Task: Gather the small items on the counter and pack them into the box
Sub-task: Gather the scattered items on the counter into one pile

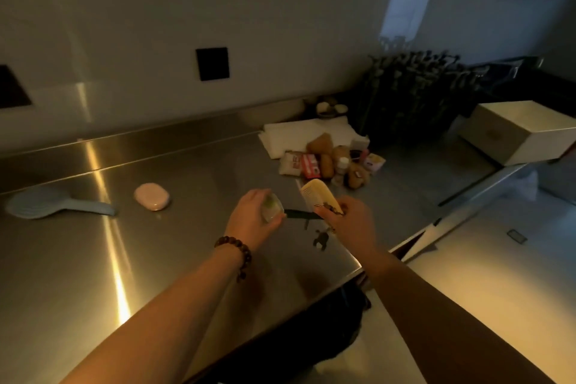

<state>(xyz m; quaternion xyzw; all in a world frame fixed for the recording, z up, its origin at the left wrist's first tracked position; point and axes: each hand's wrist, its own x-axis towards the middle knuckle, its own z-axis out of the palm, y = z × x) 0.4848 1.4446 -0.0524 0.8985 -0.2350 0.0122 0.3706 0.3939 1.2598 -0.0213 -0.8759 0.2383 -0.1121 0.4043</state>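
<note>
My left hand [249, 218] holds a small clear jar with a green lid [273, 207] just above the steel counter [156, 259]. My right hand [349, 221] grips a cream comb [318, 196] together with a dark key ring whose keys [321, 240] dangle below. A thin dark item [300, 214] shows between the two hands. A pink soap-shaped case [152, 196] and a pale blue hairbrush [56, 206] lie to the left. A pile of small packets, bottles and brown pieces [336, 162] sits further back. The white box [517, 134] stands at the far right.
A folded white cloth [299, 134] lies behind the pile. Dark patterned fabric [414, 97] hangs at the back right. The counter's front edge [355, 271] runs diagonally past my right forearm, with pale floor beyond. A black wall plate [213, 64] is on the backsplash.
</note>
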